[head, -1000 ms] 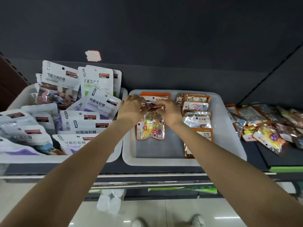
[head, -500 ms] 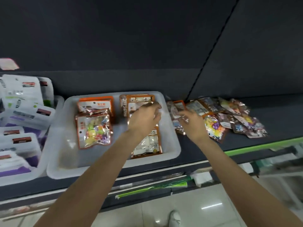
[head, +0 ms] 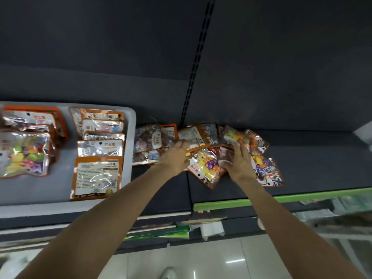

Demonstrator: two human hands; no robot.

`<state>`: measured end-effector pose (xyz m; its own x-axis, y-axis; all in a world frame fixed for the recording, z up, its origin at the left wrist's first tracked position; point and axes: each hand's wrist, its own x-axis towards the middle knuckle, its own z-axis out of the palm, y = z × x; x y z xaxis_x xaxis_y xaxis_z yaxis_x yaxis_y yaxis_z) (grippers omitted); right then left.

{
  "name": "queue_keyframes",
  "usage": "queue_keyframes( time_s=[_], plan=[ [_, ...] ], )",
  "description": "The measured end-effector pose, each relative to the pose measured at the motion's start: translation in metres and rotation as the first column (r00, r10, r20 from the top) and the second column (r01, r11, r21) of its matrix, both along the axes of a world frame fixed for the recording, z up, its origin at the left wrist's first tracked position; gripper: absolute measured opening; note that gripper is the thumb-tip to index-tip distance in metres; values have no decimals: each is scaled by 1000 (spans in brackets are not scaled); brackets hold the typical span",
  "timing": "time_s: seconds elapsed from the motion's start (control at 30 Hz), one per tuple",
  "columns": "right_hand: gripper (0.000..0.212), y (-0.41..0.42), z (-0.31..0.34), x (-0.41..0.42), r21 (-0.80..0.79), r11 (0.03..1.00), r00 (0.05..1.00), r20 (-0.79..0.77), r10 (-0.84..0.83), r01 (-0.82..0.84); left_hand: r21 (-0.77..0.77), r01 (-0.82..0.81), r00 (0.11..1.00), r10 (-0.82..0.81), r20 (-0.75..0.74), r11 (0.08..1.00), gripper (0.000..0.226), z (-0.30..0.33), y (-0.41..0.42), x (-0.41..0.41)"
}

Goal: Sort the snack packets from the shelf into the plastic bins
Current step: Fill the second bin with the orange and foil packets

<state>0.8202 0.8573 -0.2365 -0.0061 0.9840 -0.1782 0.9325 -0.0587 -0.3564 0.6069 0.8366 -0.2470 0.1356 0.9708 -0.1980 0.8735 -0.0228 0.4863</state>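
Observation:
A heap of orange-edged snack packets [head: 207,168] lies loose on the dark shelf [head: 312,168], right of a white plastic bin [head: 130,125]. The bin holds several orange packets [head: 96,178] in two rows. My left hand [head: 177,158] reaches over the heap's left part with fingers stretched out, touching a packet with a white label [head: 191,135]. My right hand [head: 239,160] lies on the middle of the heap, fingers spread on the packets and thumb against one; whether it grips any packet is unclear.
The shelf's front edge carries a green strip [head: 281,198]. A perforated upright [head: 199,57] splits the dark back panel. Below are a lower shelf, a tiled floor and the tip of a shoe [head: 169,273].
The view has swung right, and the left bin of white packets has gone out of frame. My left hand has moved from over the white bin to the loose heap; my right hand has gone further onto it.

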Motion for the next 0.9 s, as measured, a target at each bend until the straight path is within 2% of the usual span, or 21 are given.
queue_keyframes(
  time_s=[0.1, 0.17, 0.23, 0.4, 0.53, 0.63, 0.73, 0.77, 0.83, 0.9],
  plan=[
    [74, 18, -4, 8, 39, 998, 998, 33, 45, -47, 35, -17, 998, 19, -58, 999, 65, -4, 8, 8],
    [71, 27, -6, 8, 25, 999, 992, 121, 45, -48, 79, -35, 987, 47, -155, 996, 65, -5, 15, 12],
    [66, 32, -9, 7, 37, 999, 977, 210, 24, -32, 132, -60, 963, 92, -252, 989, 57, -7, 18, 15],
    [48, 33, -6, 5, 223, 973, 955, 298, -15, -55, 237, -33, 922, 121, -368, 971, 40, -4, 18, 20],
    [28, 36, 11, 8, 171, 979, 920, 391, 36, -111, 295, 48, 911, 80, -404, 954, 33, 5, 14, 19],
    [28, 32, 21, 4, 227, 968, 944, 330, 26, -106, 378, -46, 960, 145, -238, 925, 29, 20, 9, 21],
    [28, 22, 36, -7, 329, 935, 979, 193, 72, -133, 459, -246, 967, 248, 57, 854, 19, 37, 6, 13],
    [28, 18, 42, -11, 363, 922, 985, 149, 86, -136, 454, -324, 946, 272, 178, 830, 16, 43, 5, 7],
    [26, 12, 56, -18, 424, 899, 994, 41, 101, -109, 361, -482, 843, 311, 438, 798, 12, 57, 1, -6],
    [24, 6, 69, -28, 462, 882, 989, -65, 136, -91, 280, -553, 755, 330, 567, 784, 10, 70, -8, -22]
  ],
)
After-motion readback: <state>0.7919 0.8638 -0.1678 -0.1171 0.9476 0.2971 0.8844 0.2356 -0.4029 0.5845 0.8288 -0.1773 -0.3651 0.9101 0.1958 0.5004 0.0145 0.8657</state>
